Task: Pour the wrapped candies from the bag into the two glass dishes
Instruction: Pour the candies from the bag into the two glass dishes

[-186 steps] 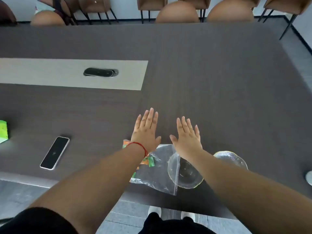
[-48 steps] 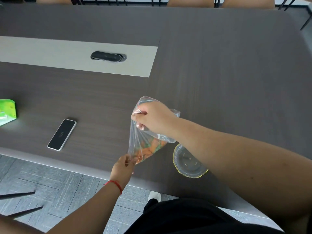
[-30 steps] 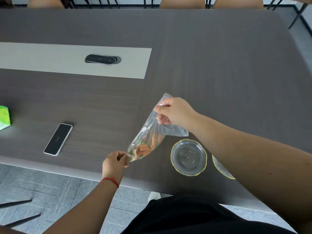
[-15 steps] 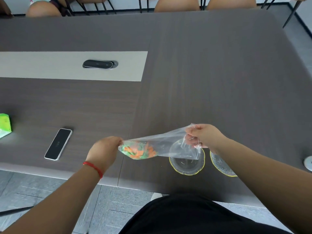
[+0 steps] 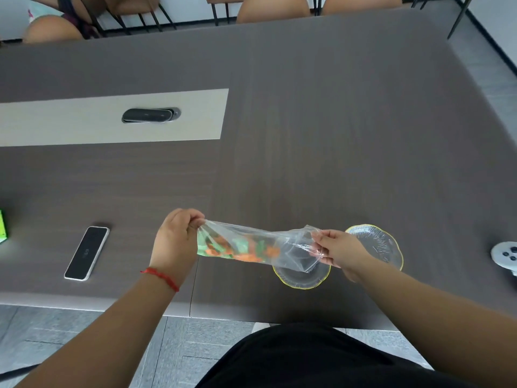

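Note:
A clear plastic bag stretches nearly level above the table's near edge. Orange and green wrapped candies lie along its left and middle part. My left hand pinches the bag's closed bottom end. My right hand grips the mouth end, which hangs over the nearer glass dish with a yellow rim. The second glass dish sits just right of my right hand. Both dishes show no candy.
A dark phone lies left of my left hand. A green box is at the left edge, a white controller at the right edge. A black cable hatch sits in the table's pale strip. Chairs line the far side.
The bag has swung from hanging upright to nearly level. The candies have spread from the bottom end toward the middle. My left hand rose and my right hand stays over the nearer dish.

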A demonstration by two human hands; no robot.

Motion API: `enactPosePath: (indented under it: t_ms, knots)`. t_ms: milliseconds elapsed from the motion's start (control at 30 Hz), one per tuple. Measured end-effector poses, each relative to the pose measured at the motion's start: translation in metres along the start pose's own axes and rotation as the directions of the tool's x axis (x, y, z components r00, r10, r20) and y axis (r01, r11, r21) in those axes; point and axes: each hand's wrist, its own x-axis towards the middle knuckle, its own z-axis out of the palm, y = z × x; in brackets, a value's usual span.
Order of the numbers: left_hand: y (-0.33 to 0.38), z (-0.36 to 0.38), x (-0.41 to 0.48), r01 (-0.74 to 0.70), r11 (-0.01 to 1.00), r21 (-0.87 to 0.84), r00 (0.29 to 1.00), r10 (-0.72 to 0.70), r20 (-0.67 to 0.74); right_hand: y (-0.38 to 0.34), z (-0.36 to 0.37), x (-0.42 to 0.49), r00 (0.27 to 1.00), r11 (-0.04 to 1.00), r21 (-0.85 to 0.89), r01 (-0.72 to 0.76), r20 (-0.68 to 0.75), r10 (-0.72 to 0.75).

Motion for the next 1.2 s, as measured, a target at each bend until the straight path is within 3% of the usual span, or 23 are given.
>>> enactPosePath:
  t_ms: [167, 600, 800, 1200]
  knots:
    - [-0.002, -0.001, 0.000, -0.035, 0.999, 0.008, 0.999, 0.034, 0.017, 0.006, 0.001, -0.001, 1.000, 1.000, -0.016, 0.014, -0.002, -0.014]
    - [0.028, 0.005, 0.004, -0.308, 0.950, -0.045, 0.951, 0.305, -0.052, 0.015, -0.005, 0.005, 0.998, 0.999, 0.036, 0.006, -0.060, -0.004]
    - [0.025, 0.011, 0.006, -0.243, 0.969, -0.046, 0.970, 0.242, -0.017, 0.017, -0.008, 0.006, 0.997, 0.999, 0.040, -0.018, -0.076, 0.021]
    - [0.022, 0.011, 0.008, -0.269, 0.963, -0.034, 0.962, 0.267, -0.051, 0.012, -0.011, 0.006, 0.997, 1.000, 0.007, -0.005, -0.079, 0.005]
